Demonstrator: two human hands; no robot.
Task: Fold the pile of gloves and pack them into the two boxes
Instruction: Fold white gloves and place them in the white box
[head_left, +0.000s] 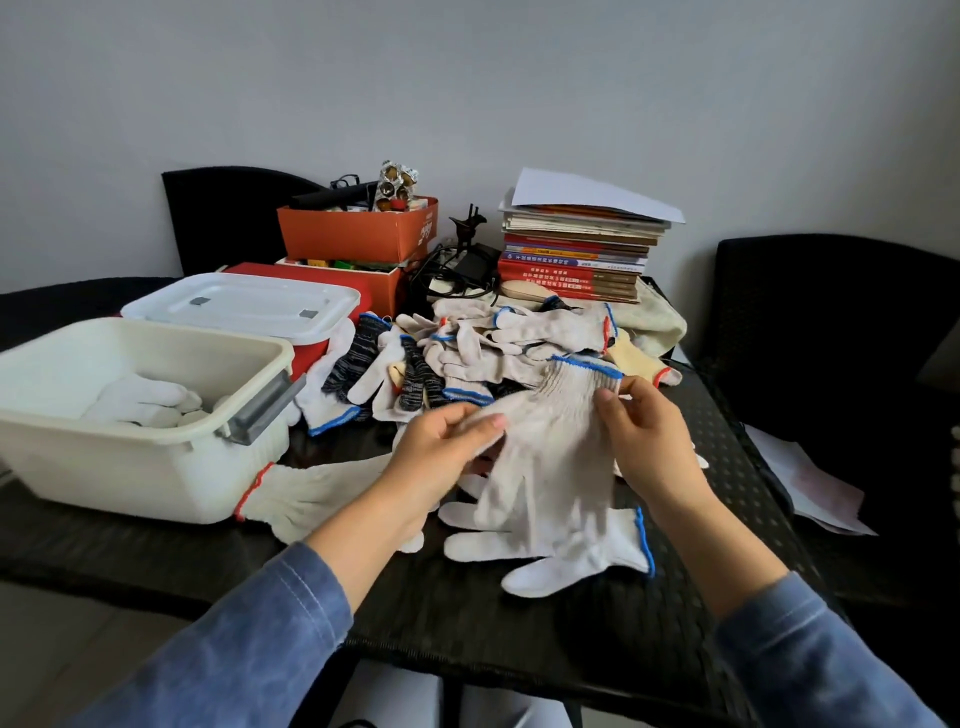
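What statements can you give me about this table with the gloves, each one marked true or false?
1. The left hand and the right hand hold one white glove with a blue cuff. True.
2. The near white box is empty. False: white gloves lie in it.
3. The box behind it has its lid on. True.
4. The pile of gloves lies left of both boxes. False: it lies to their right.
5. The books are stacked at the back of the table. True.
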